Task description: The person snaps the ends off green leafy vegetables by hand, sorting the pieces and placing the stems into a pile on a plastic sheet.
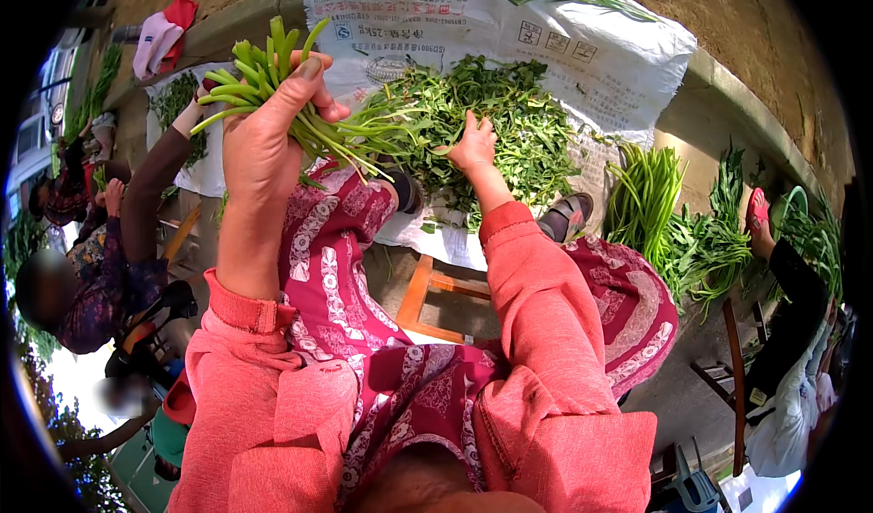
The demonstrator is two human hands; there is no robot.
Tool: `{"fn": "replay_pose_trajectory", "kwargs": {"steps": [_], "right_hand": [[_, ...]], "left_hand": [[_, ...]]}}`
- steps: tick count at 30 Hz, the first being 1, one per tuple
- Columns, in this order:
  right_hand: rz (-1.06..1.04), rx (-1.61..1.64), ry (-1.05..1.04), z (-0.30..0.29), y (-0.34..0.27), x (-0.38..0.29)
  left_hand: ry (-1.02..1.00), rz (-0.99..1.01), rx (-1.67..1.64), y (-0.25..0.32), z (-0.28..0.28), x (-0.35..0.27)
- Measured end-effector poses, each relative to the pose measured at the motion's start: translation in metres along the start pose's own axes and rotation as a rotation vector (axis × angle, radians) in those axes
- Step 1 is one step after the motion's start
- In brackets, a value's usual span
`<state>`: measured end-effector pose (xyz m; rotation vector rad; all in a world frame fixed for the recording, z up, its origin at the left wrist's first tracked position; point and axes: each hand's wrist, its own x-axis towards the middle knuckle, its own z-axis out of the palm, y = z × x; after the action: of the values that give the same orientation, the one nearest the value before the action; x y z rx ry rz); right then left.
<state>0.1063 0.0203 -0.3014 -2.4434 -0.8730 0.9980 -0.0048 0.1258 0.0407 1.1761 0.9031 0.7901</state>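
My left hand (273,114) grips a bunch of green leaf-vegetable stems (262,76). Their thick ends stick up past my thumb, and thinner stems trail to the right. My right hand (475,143) reaches down onto a heap of loose green leaves (525,138), fingers apart and touching the top of it. I see nothing held in that hand, though its fingertips partly meet the leaves. Beneath the heap lies a white woven plastic sack (614,69) that bears printing. The heap sits in front of my feet.
Bundled long-stemmed greens (644,199) lie right of my foot, with more leafy greens (709,240) beyond. A wooden stool (416,295) shows between my legs. People sit at both sides; one on the left wears a dark patterned top (102,288). A concrete kerb (743,97) runs behind the sack.
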Motion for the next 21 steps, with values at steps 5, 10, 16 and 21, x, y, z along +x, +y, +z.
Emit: {"fn": "replay_pose_trajectory", "kwargs": {"steps": [5, 10, 16, 21], "right_hand": [[0.093, -0.172, -0.249, 0.008, -0.036, 0.006], [0.011, -0.356, -0.150, 0.026, -0.019, 0.006], [-0.073, -0.244, 0.194, 0.030, 0.030, 0.036], [0.189, 0.475, 0.143, -0.013, 0.053, 0.046]], "left_hand": [[-0.022, 0.010, 0.000, 0.000, -0.006, -0.001], [-0.034, -0.001, 0.001, 0.001, -0.009, -0.002], [-0.029, -0.010, 0.010, 0.000, -0.012, 0.001], [-0.043, 0.000, -0.027, 0.001, -0.015, 0.003]]}}
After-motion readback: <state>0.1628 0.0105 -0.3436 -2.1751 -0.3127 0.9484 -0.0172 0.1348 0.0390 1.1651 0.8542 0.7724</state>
